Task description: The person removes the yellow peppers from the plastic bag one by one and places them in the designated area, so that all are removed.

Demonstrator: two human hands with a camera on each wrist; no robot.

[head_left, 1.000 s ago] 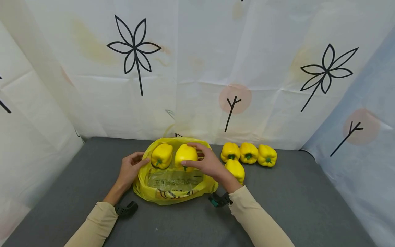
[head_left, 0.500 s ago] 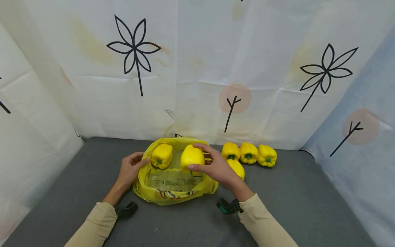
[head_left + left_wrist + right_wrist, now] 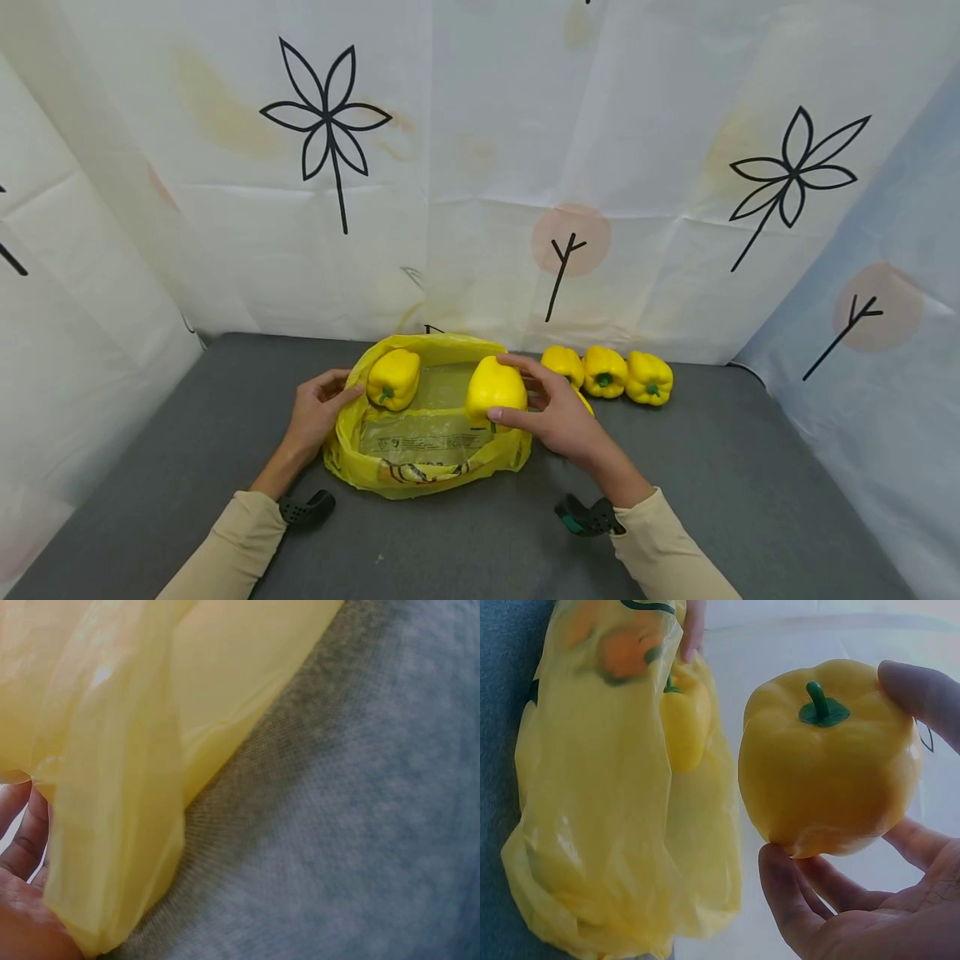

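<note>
Held pepper (image 3: pixel 496 390) has moved right across the bag (image 3: pixel 491 462)

Half a second ago the held pepper was nearer the middle of the bag's opening; in the head view it now lies over the right rim. The right hand (image 3: pixel 558 417) has travelled with it, thumb and fingers curled round its sides. The right wrist view adds what the head view cannot settle: a gap between this pepper and the bag, and a green stem (image 3: pixel 821 709) seen in full. It also shows an orange print (image 3: pixel 630 652) on the bag's wall.

The left hand (image 3: pixel 318 410) pinches the bag's left rim, as it did before. In the left wrist view, yellow film covers much of that hand, and the peppers are out of sight.

Inside the bag, at its left, lies another pepper (image 3: pixel 393 379), visible in both the head and right wrist views. Only the head view shows the row of three peppers (image 3: pixel 604 371) to the right of the bag, with a fourth pepper (image 3: pixel 587 405) nearer the bag, mostly hidden behind the right hand. The grey table (image 3: pixel 150 500) spreads around the bag; a patterned cloth (image 3: pixel 480 167) hangs behind it.
</note>
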